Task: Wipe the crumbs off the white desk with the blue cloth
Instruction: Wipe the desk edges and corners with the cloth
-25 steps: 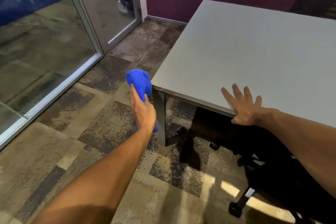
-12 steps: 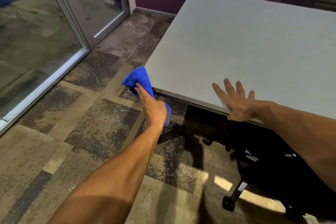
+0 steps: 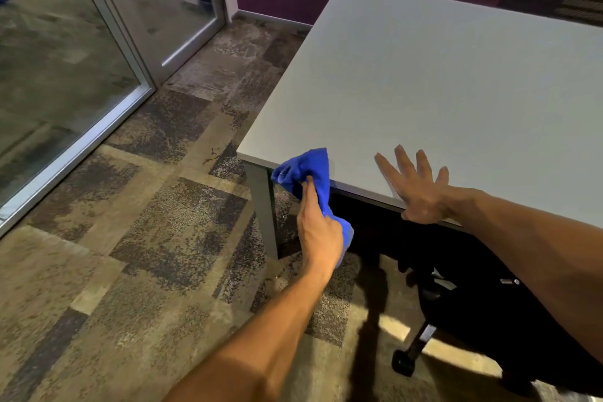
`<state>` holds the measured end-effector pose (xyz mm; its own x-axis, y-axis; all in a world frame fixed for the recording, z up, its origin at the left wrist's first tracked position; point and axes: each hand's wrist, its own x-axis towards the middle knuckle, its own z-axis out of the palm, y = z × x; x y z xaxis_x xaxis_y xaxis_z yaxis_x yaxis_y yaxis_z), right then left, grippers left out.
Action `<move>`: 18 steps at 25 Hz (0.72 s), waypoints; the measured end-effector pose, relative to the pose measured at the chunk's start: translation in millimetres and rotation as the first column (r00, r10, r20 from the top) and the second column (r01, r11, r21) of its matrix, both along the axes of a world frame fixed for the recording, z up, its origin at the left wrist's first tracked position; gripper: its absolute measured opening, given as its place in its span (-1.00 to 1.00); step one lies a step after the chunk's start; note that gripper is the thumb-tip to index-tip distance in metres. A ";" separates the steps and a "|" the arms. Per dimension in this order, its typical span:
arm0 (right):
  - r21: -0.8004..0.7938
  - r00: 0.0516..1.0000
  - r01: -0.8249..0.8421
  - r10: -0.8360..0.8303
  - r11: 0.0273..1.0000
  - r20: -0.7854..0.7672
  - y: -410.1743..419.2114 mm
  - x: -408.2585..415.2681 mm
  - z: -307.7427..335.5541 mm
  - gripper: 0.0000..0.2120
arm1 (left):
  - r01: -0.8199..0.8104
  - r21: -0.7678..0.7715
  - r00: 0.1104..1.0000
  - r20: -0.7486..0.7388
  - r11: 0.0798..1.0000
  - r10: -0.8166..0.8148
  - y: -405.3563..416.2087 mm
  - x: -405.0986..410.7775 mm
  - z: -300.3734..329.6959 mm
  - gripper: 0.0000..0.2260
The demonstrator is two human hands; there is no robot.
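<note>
Your left hand point(image 3: 318, 232) has its fingers point(image 3: 308, 186) curled round the bunched bright-blue terry cloth point(image 3: 306, 170), gripping it so that its upper fold sticks out beyond your fingertips and just reaches over the near edge of the flat white rectangular tabletop point(image 3: 440, 81), close to the near-left corner; the lower end of the cloth hangs out below your palm, in front of the grey metal desk leg point(image 3: 261, 209). Your right hand point(image 3: 419, 189) lies flat on the near edge with straight, spread fingers, holding nothing, well to the right of the cloth. I judge the wiping barely begun: the cloth is only meeting the edge, and nearly the whole surface beyond your fingers is left to cover. No crumbs can be made out on the white surface at this sharpness, so I cannot tell how much has been cleared. Compared with a second ago, the cloth has come up from beside the corner, out over the patterned carpet floor point(image 3: 130, 238), to the edge itself, while your right hand has kept its braced place. The black wheeled office chair point(image 3: 473, 320) sits under the tabletop below your right forearm.
</note>
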<state>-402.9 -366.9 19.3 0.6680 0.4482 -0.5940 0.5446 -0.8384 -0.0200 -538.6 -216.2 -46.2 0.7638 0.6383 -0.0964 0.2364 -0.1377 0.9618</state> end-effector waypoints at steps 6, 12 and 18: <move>0.001 1.000 0.000 0.000 1.000 -0.020 0.1 0.7 3.1 0.20 | 0.136 0.022 0.988 -0.080 0.990 -0.134 8.9 -14.9 7.3 -0.30; -0.031 0.998 0.000 -0.002 1.000 -0.055 1.9 -1.6 11.0 0.12 | 0.648 -0.028 0.747 -0.174 0.761 -0.642 -3.7 -31.9 8.2 -0.32; -0.030 0.998 -0.018 0.016 0.999 -0.058 1.3 -1.7 14.6 0.16 | 0.565 -0.123 0.753 -0.327 0.816 -0.571 14.0 -65.0 -0.4 -0.60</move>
<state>-404.6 -365.5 33.9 0.6245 0.4400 -0.6452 0.5576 -0.8297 -0.0261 -603.6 -202.2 -46.6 0.9031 0.0941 -0.4189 0.4249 -0.3359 0.8406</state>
